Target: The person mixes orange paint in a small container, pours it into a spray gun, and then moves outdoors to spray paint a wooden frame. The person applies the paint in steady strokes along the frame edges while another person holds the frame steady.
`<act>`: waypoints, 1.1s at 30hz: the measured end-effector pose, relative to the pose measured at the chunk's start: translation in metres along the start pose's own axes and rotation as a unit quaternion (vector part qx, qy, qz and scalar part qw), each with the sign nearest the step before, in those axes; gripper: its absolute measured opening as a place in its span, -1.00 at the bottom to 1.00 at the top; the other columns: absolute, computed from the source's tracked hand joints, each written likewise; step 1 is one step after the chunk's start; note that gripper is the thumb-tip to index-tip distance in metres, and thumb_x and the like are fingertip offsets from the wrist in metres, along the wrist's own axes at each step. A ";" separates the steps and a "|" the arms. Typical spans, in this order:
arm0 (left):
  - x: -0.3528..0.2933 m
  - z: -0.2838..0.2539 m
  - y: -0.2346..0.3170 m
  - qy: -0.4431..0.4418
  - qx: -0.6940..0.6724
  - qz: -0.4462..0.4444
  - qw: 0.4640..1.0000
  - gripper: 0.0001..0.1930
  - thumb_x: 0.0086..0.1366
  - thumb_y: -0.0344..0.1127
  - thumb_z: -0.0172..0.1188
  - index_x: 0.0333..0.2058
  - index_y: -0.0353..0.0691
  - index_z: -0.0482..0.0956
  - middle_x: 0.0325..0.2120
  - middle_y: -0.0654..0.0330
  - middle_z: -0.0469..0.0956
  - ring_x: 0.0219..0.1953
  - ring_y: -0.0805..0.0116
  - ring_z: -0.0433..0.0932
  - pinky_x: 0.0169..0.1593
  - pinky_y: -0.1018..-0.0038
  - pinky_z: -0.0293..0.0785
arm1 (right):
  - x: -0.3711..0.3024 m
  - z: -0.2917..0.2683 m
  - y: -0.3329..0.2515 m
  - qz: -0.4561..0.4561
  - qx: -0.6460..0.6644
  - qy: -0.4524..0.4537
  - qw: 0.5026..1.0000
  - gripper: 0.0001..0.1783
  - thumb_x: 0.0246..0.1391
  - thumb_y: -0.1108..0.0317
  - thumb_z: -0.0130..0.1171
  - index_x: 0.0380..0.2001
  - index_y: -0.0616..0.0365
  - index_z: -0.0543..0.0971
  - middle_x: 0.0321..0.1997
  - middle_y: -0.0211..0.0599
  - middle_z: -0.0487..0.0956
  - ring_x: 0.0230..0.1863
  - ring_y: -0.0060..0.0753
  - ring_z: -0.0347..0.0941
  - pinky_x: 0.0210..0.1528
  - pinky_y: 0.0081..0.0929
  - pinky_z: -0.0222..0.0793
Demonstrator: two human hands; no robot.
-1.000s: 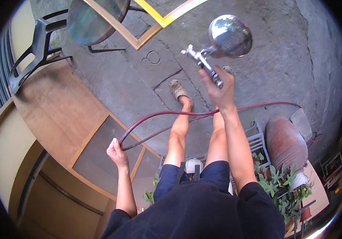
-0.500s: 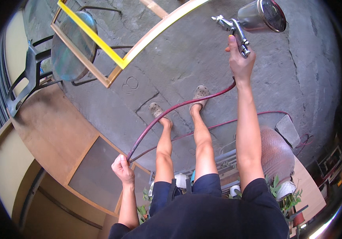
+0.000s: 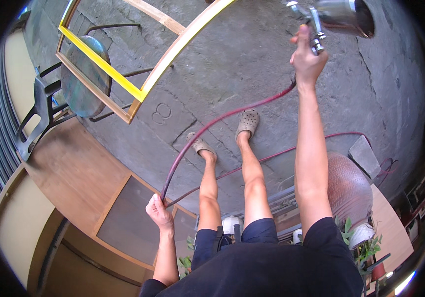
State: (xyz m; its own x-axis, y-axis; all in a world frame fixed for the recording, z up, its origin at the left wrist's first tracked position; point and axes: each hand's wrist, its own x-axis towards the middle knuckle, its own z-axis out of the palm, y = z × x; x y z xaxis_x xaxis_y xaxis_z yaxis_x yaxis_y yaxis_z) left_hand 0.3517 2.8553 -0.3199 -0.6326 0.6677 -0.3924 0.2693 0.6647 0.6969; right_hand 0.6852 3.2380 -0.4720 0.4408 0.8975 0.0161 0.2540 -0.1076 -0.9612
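In my right hand, raised at the upper right, is a metal spray gun with a silver cup. The fingers wrap round its handle, and motion blurs the gun a little. A dark red hose runs from below that hand in a curve down to my left hand, which is closed round it at lower left. Ahead on the left, apart from both hands, is a wooden frame with one bright yellow edge. Its far part lies beyond the picture.
A round stool with metal legs stands under the frame's near corner. Beside it is a dark plastic chair. A wooden panel lies along the left. The hose trails across the concrete floor behind my legs, near a grey block.
My right hand and the spray gun have moved up and slightly right. My left hand still grips the hose. The view has shifted a little, so the frame sits lower and further left.
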 end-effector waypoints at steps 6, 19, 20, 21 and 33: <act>0.006 -0.023 -0.010 0.000 0.044 0.016 0.999 -0.50 0.55 -0.15 -0.02 -0.63 -0.17 0.21 -0.69 0.40 0.18 -0.58 0.60 0.13 -0.49 0.49 -0.03 | -0.066 -0.011 -0.010 0.005 -0.023 -0.177 0.984 -0.56 0.23 -0.01 0.36 -0.38 0.22 0.70 -0.66 -0.52 0.54 -0.57 -0.69 0.43 -0.52 -0.54 0.28; -0.001 -0.027 -0.022 -0.032 0.025 0.043 0.998 -0.51 0.57 -0.09 -0.04 -0.61 -0.13 0.27 -0.68 0.42 0.21 -0.59 0.62 0.12 -0.48 0.52 -0.05 | -0.004 0.026 -0.017 -0.065 -0.020 0.059 0.996 -0.45 0.33 -0.09 0.20 -0.43 0.25 0.67 -0.51 -0.31 0.70 -0.76 -0.60 0.43 -0.74 -0.55 0.27; -0.002 -0.031 -0.025 -0.027 0.025 0.042 0.998 -0.51 0.57 -0.10 -0.04 -0.60 -0.14 0.28 -0.68 0.42 0.21 -0.59 0.62 0.12 -0.48 0.52 -0.05 | -0.010 0.026 -0.014 -0.052 -0.020 0.048 0.997 -0.46 0.33 -0.08 0.21 -0.42 0.25 0.67 -0.51 -0.31 0.70 -0.77 -0.61 0.43 -0.74 -0.56 0.25; -0.001 -0.037 -0.027 -0.019 0.023 0.036 0.999 -0.51 0.57 -0.10 -0.04 -0.60 -0.14 0.28 -0.68 0.42 0.20 -0.59 0.62 0.12 -0.48 0.53 -0.05 | -0.017 0.026 -0.012 -0.039 -0.020 0.038 0.998 -0.47 0.33 -0.08 0.21 -0.42 0.25 0.67 -0.51 -0.31 0.70 -0.77 -0.61 0.42 -0.75 -0.56 0.24; -0.009 -0.124 -0.080 0.043 0.044 0.003 0.998 -0.48 0.55 -0.15 -0.04 -0.65 -0.19 0.22 -0.71 0.37 0.19 -0.60 0.57 0.14 -0.49 0.47 -0.02 | -0.174 0.053 -0.013 -0.025 -0.023 -0.103 0.994 -0.60 0.26 0.09 0.34 -0.46 0.24 0.65 -0.66 -0.43 0.52 -0.59 -0.64 0.41 -0.51 -0.51 0.28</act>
State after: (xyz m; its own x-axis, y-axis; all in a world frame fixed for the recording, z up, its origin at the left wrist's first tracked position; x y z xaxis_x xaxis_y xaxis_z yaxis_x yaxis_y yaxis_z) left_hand 0.2455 2.7542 -0.2976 -0.6890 0.6439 -0.3328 0.3337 0.6894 0.6430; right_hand 0.5596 3.1064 -0.4774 0.2420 0.9703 0.0026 0.3128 -0.0754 -0.9468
